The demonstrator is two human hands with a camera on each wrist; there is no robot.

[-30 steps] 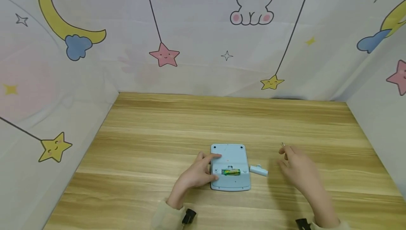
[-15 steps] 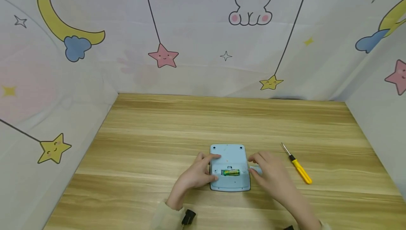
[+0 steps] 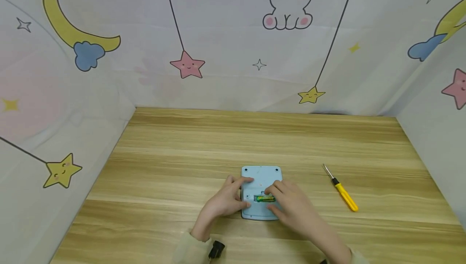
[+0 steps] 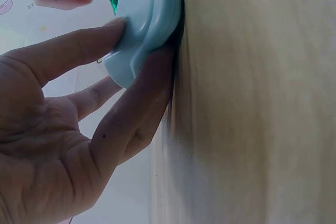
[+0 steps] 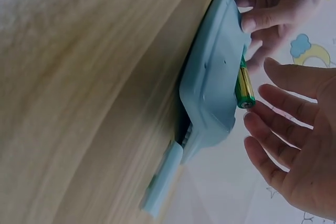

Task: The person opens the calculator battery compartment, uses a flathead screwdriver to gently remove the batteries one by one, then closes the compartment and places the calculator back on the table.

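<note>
A light-blue calculator [image 3: 257, 176] lies back side up on the table. In its uncovered battery slot sits a green and gold battery [image 3: 263, 199], whose near end stands proud of the casing in the right wrist view. My left hand [image 3: 223, 200] grips the calculator's left edge, thumb on the back and other fingers at the side and underneath. Above the slot is my right hand [image 3: 296, 207], its fingers loosely bent and spread about the battery [image 5: 245, 85]; whether a fingertip touches it I cannot tell. The small battery cover [image 5: 163, 179] lies beside the calculator, hidden in the head view.
A screwdriver [image 3: 344, 193] with a yellow handle lies to the right of my right hand, tip pointing away. The wooden table [image 3: 174, 146] ends at printed cloth walls [image 3: 225, 86] behind and at the sides.
My right hand let go of the screwdriver on the right, then moved left past the battery cover to the battery. My left hand has kept its hold on the calculator.
</note>
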